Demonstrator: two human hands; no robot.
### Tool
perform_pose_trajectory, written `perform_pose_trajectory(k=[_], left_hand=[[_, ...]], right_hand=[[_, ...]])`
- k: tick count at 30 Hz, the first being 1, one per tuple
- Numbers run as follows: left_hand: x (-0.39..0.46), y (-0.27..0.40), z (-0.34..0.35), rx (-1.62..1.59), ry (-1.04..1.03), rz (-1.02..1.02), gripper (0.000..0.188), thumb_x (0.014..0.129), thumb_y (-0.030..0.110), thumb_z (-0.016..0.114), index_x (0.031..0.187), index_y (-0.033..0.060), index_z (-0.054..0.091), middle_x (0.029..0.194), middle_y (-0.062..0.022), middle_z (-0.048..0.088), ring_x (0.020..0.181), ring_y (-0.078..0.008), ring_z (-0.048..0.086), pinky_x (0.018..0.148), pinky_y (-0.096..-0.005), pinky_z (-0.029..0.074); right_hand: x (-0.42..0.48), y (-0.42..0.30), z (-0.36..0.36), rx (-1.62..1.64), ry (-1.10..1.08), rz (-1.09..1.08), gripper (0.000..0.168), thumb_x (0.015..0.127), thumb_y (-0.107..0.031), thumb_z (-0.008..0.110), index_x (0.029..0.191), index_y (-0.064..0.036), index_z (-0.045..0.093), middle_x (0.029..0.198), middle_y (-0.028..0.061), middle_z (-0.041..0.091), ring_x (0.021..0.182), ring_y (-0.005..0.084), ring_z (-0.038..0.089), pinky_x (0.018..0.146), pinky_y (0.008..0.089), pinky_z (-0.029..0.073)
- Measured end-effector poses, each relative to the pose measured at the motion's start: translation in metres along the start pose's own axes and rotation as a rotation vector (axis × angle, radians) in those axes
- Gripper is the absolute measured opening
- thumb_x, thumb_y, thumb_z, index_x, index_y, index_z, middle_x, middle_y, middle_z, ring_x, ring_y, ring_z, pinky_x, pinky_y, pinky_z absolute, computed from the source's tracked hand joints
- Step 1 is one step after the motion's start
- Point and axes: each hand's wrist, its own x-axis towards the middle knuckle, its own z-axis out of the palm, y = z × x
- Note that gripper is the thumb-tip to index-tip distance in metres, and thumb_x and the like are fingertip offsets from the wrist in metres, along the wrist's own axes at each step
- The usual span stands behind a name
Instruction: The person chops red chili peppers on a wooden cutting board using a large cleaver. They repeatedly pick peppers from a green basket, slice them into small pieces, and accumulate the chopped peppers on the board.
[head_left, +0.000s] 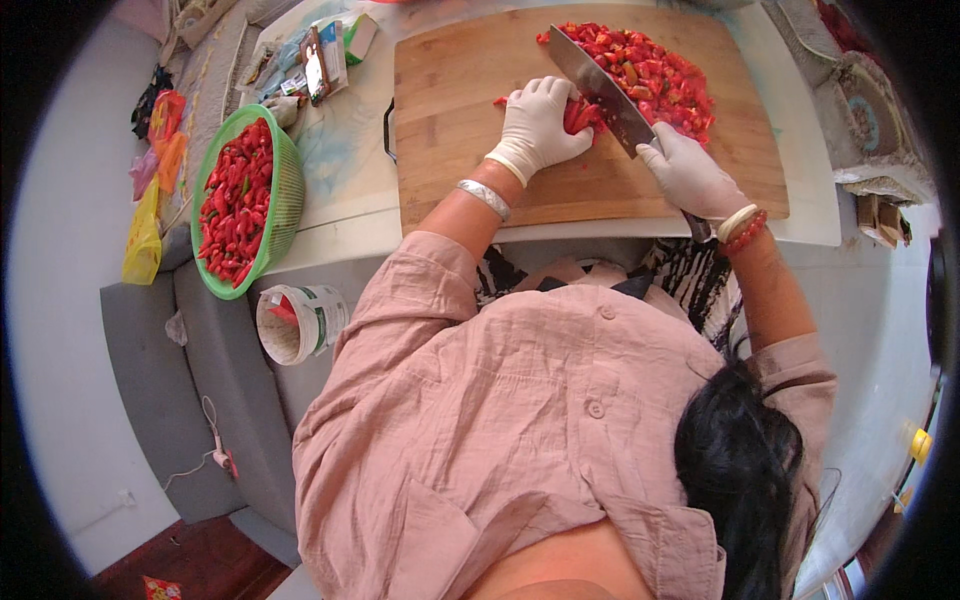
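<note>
My left hand, in a white glove, presses a small bunch of red chili peppers against the wooden cutting board. In my gloved right hand is the handle of a cleaver. Its broad blade slants away from me, just right of the bunch under my left fingers. Beyond the blade, chopped red chilies lie heaped over the board's far right part. Where the cutting edge meets the board is hard to see.
A green plastic basket full of whole red chilies stands at the table's left edge. Behind it lie a phone and several packets. A white bucket with something red inside is below the table edge. A grey sofa runs along the left.
</note>
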Motion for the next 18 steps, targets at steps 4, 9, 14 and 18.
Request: perform_pose_trajectory(k=[4,9,14,18], left_hand=[[-0.001,0.003,0.001,0.039,0.013,0.0,0.034,0.062,0.028,0.066,0.086,0.0077,0.054,0.087,-0.0111,0.057,0.087,-0.0308,0.055,0.076,-0.0414,0.044],[0.0,0.006,0.007,0.078,0.02,0.008,0.035,0.061,0.03,0.066,0.084,0.0075,0.054,0.086,-0.0112,0.057,0.086,-0.0307,0.055,0.073,-0.0418,0.044],[-0.001,0.004,0.007,0.113,0.036,-0.001,0.038,0.061,0.033,0.065,0.085,0.0062,0.054,0.086,-0.012,0.057,0.086,-0.0319,0.055,0.073,-0.0421,0.044],[0.003,0.007,0.003,0.057,-0.044,-0.1,0.039,0.062,0.034,0.066,0.089,0.008,0.056,0.092,-0.0127,0.056,0.094,-0.0311,0.053,0.079,-0.0434,0.042]], right_hand=[[0.008,-0.007,-0.014,0.037,-0.074,-0.037,0.031,0.091,-0.026,0.045,0.099,0.004,0.048,0.087,0.0253,0.06,0.083,0.0398,0.059,0.075,0.0434,0.044],[0.024,-0.007,0.006,-0.09,-0.071,-0.021,0.032,0.09,-0.026,0.046,0.097,0.005,0.048,0.086,0.0295,0.059,0.085,0.0432,0.058,0.075,0.0459,0.045],[0.02,0.002,0.027,0.062,0.106,-0.017,0.029,0.089,-0.023,0.047,0.095,0.005,0.049,0.087,0.0297,0.058,0.089,0.0462,0.054,0.075,0.0485,0.043],[0.012,0.006,0.03,0.274,0.14,0.045,0.028,0.09,-0.025,0.05,0.094,0.003,0.048,0.072,0.022,0.057,0.063,0.0328,0.059,0.058,0.0412,0.046]])
